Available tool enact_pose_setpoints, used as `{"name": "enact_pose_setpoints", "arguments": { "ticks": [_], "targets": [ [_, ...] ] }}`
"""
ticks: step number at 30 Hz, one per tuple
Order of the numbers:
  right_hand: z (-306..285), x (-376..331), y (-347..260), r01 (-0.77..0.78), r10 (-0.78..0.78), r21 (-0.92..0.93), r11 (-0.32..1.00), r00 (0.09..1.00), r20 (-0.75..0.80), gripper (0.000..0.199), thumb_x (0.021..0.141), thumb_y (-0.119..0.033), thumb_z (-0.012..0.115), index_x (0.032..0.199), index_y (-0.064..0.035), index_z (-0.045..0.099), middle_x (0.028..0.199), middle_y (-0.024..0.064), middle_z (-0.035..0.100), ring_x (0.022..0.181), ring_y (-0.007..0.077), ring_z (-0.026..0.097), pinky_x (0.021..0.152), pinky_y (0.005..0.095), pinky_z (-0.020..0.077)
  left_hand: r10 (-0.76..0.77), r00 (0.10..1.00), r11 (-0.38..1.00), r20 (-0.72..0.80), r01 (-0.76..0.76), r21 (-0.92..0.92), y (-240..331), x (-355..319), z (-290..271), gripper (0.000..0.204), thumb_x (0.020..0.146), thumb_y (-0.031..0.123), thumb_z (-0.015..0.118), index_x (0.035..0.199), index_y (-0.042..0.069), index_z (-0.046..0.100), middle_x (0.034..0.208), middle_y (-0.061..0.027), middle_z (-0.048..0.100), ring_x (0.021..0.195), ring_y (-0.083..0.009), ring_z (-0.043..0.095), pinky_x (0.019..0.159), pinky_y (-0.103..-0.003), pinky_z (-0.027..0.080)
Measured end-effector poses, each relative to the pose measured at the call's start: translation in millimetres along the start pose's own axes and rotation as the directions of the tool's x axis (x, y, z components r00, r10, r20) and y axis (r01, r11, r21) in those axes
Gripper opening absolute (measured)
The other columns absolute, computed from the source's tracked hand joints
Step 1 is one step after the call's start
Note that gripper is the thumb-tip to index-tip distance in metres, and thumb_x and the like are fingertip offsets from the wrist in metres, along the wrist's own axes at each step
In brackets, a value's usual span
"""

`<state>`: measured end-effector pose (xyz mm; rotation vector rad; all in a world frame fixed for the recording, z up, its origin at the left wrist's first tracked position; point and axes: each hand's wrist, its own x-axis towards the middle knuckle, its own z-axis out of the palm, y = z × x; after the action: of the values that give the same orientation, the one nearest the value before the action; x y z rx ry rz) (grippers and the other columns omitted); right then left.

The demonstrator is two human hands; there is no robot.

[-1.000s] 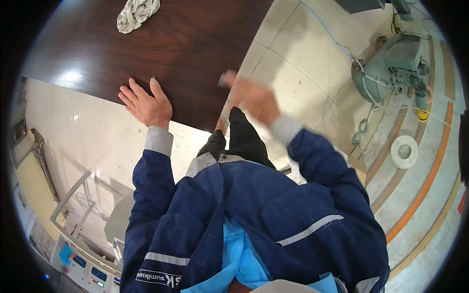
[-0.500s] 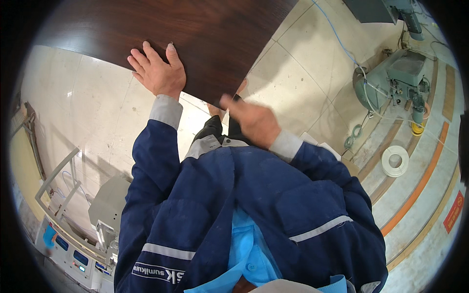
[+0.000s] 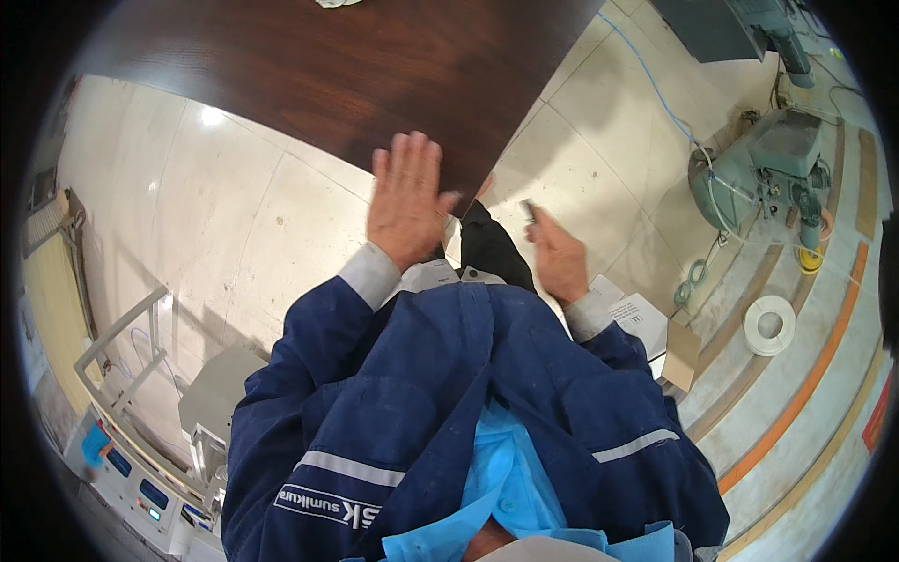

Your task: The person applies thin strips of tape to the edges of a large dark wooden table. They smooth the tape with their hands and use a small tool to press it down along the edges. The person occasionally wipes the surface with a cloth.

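Note:
A dark brown wood-grain board (image 3: 309,80) spans the upper part of the head view, its corner pointing toward me. My left hand (image 3: 405,206) is at the near edge by that corner, palm down, with its fingers stretched over the board's surface. Off to the right of the corner, my right hand (image 3: 560,264) is closed around a small dark object (image 3: 529,211), which pokes out past the fingers. Its kind is too small and blurred to tell. The right hand is apart from the board.
A green compressor-like machine (image 3: 726,187) with hoses stands at the right. Beside it are a white ring-shaped roll (image 3: 769,325) and an opened cardboard box (image 3: 682,354). A pale machine with a rail (image 3: 122,351) stands at the lower left. A whitish item (image 3: 335,3) lies on the board's far part.
My left hand has slid right along the board's edge to near the corner. My right hand has moved right, away from the corner, and the small dark object shows more clearly.

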<state>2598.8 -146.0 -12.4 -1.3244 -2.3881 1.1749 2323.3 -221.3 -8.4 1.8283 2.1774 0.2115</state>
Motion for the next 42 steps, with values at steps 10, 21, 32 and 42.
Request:
{"name": "enact_pose_setpoints", "arguments": {
  "ticks": [10,21,32,42],
  "targets": [
    [-46,-2,59,-0.276,0.484,0.494,0.824,0.796,-0.363,0.037,0.107,-0.007,0.054,0.142,-0.0016,0.062,0.106,0.0111,0.076,0.092,0.0160,0.074,0.085,0.0306,0.0588,0.212,0.973,0.951,-0.091,-0.184,0.251,84,153,21,0.064,0.105,0.023,0.042,0.163,-0.002,0.029,0.172,-0.0231,0.022,0.162,-0.0373,0.015,0.132,-0.050,0.008],
    [-147,196,112,-0.170,0.205,0.135,0.976,0.928,-0.311,0.038,0.104,-0.011,0.054,0.141,-0.0065,0.063,0.113,0.0219,0.075,0.100,0.0349,0.076,0.088,0.0401,0.0582,0.194,0.975,0.967,-0.109,-0.171,0.191,121,327,8,0.065,0.105,0.027,0.045,0.164,0.002,0.029,0.174,-0.0176,0.022,0.163,-0.0344,0.013,0.132,-0.050,0.006],
    [-193,393,87,0.389,-0.456,-0.518,0.762,0.890,-0.004,0.048,0.099,-0.008,0.056,0.144,-0.0234,0.056,0.090,0.0127,0.071,0.084,0.0371,0.073,0.068,0.0504,0.0583,-0.227,0.965,0.948,-0.134,0.251,0.197,-5,239,-67,0.084,0.092,0.052,0.072,0.156,0.006,0.043,0.162,-0.0216,0.039,0.150,-0.0394,0.035,0.124,-0.054,0.024],
    [-219,397,90,0.365,-0.430,-0.491,0.791,0.903,-0.020,0.036,0.097,-0.012,0.054,0.131,-0.0148,0.064,0.092,0.0162,0.071,0.083,0.0380,0.071,0.076,0.0512,0.0576,-0.244,0.932,0.942,-0.267,0.293,0.164,-47,195,-36,0.085,0.099,0.065,0.055,0.165,0.014,0.034,0.172,-0.0175,0.028,0.161,-0.0362,0.020,0.130,-0.056,0.012]
  ]
}}
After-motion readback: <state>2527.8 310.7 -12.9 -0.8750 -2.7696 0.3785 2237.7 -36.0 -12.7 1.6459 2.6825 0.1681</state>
